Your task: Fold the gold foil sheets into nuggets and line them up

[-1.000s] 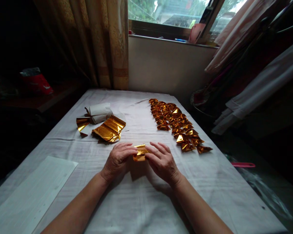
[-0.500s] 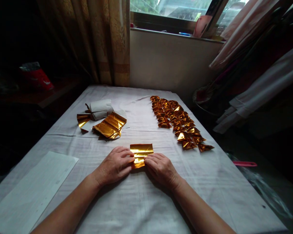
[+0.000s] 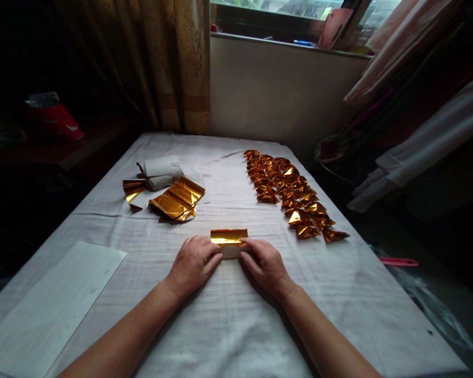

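Observation:
A sheet of gold foil paper (image 3: 228, 237) lies on the white-covered table in front of me, its near edge folded up so a pale underside shows below a gold strip. My left hand (image 3: 195, 261) grips its left end, thumb and fingers pressed together at the fold. At the right end, my right hand (image 3: 265, 264) pinches the same fold. Beyond my left hand rests a stack of gold foil sheets (image 3: 177, 200). Farther right, several folded gold foil pieces (image 3: 284, 184) sit in rows.
Behind the stack are a crumpled white wrapper (image 3: 163, 170) and a curled gold scrap (image 3: 133, 190). A long white paper sheet (image 3: 55, 310) covers the table's left side. Clothes (image 3: 425, 152) hang at the right, past the table edge, above a pink handle (image 3: 398, 261).
Both hands have folded the near part of the foil sheet away from me, so its pale back now shows. The view has tilted slightly downward.

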{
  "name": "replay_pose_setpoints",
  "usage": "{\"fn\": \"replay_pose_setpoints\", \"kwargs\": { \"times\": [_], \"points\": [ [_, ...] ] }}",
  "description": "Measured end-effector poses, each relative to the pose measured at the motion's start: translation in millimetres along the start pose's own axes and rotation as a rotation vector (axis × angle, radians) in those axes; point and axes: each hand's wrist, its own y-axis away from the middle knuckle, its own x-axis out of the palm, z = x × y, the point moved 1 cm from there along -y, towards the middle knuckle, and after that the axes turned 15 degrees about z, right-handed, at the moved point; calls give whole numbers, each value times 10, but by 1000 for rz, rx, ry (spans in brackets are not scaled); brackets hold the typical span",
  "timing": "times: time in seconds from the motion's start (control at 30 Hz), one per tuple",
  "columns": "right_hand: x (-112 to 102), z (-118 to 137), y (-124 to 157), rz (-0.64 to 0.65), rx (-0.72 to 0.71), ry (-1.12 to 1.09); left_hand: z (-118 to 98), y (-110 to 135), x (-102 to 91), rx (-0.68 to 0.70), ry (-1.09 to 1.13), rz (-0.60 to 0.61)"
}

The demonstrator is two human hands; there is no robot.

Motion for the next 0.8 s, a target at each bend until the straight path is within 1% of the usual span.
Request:
{"fn": "replay_pose_setpoints", "kwargs": {
  "times": [0.1, 0.2, 0.3, 0.37, 0.43, 0.47, 0.53, 0.6, 0.67, 0.73, 0.8],
  "points": [
    [34, -42, -4, -40, 101, -11, 4, -24, 17, -35, 20, -12],
    [68, -42, -20, -50, 130, 22, 14, -28, 50, -40, 10, -63],
    [91, -28, -37, -13, 147, 67, 2, -13, 80, -22, -32, -96],
    [98, -23, -43, 7, 160, 87, -29, 4, 83, 13, -87, -143],
    [103, -23, -44, 15, 166, 94, -76, 24, 75, 84, -157, -191],
    [105, -24, -43, 14, 167, 94, -101, 32, 70, 129, -189, -195],
    [107, -26, -41, 5, 166, 98, -145, 43, 66, 205, -228, -149],
    [97, -17, -36, -15, 153, 123, -170, 48, 67, 234, -231, -96],
    [73, 14, -27, -38, 118, 183, -178, 49, 71, 230, -226, -72],
    [40, 71, -16, -47, 52, 255, -180, 49, 72, 226, -223, -65],
    [15, 143, 1, -10, -47, 300, -182, 49, 69, 226, -222, -51]
  ]
}}
